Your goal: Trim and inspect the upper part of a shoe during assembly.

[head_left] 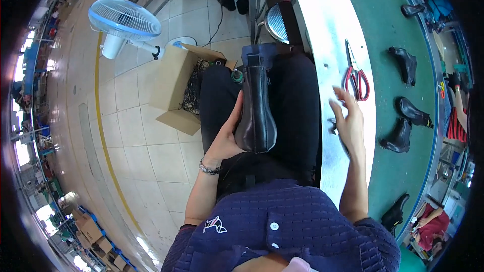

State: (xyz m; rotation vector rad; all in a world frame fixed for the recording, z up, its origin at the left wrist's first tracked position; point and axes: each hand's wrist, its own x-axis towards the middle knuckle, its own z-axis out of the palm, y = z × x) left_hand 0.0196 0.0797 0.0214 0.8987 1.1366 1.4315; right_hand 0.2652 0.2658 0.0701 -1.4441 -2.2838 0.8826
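Observation:
A black leather ankle boot [258, 106] with a seam down its middle rests upright over my lap. My left hand [229, 138] is closed round its left side, the thumb and palm against the leather and the other fingers hidden. Over the shiny bench [335, 171] on my right, my right hand [349, 121] is raised with its fingers apart and nothing in them. Just beyond its fingertips lie scissors [357, 78] with red handles, blades pointing away from me. A small dark object [333, 127] sits beside the hand, too small to name.
Left of my knees stands an open cardboard box [174, 85] with tangled black strands inside. Farther left is a blue-and-white fan [124, 17]. Several black boots [403, 65] lie on the green belt [375, 20] beyond the bench. Other people work across the belt.

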